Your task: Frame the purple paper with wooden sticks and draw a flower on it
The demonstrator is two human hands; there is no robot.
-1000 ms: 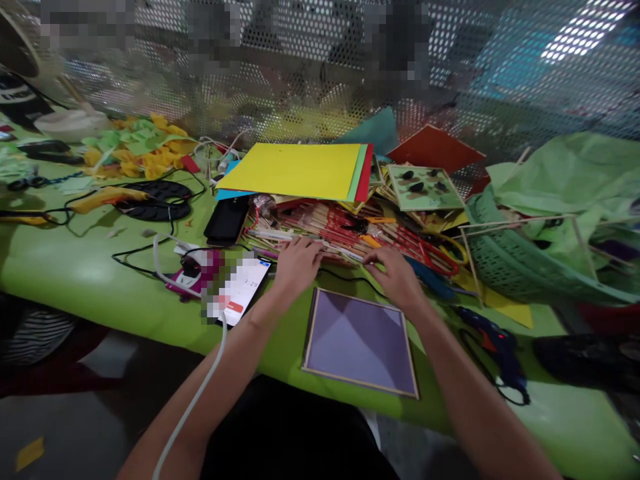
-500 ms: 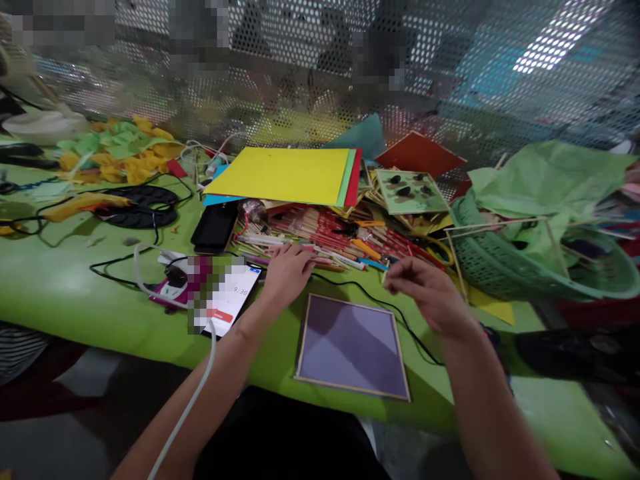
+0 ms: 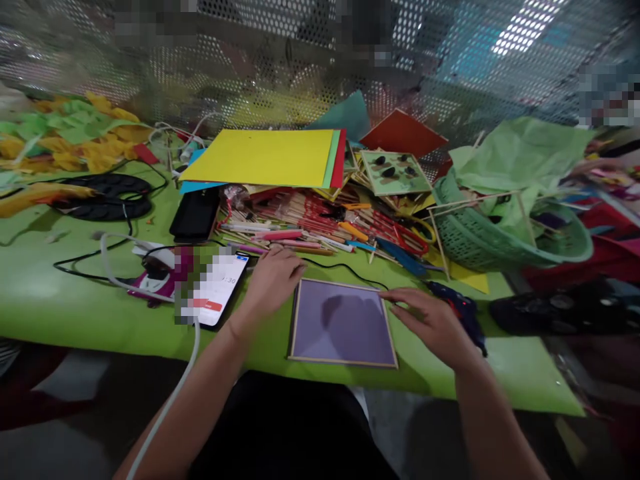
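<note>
A purple panel (image 3: 345,327) edged with thin wooden strips lies flat on the table in front of me. My right hand (image 3: 433,320) is at its upper right corner, fingertips touching the edge, thumb apart from the fingers; I make out nothing held. My left hand (image 3: 274,279) rests loosely on the table by the panel's upper left corner, fingers slightly bent and holding nothing visible. Beside that wrist lies a lit phone (image 3: 220,290). A dark blue glue gun (image 3: 463,310) lies behind my right hand, partly hidden by it.
Pens and sticks (image 3: 300,223) are heaped beyond the panel, with a stack of coloured sheets (image 3: 265,157) above them. A green basket (image 3: 510,233) stands at right. A purple power strip (image 3: 157,280), cables and a dark phone (image 3: 195,217) lie at left. A perforated metal screen (image 3: 280,67) rises behind.
My right hand has come down from beside the pile of sticks to the panel's upper right corner. My left hand stays nearly in place. The view has shifted slightly.
</note>
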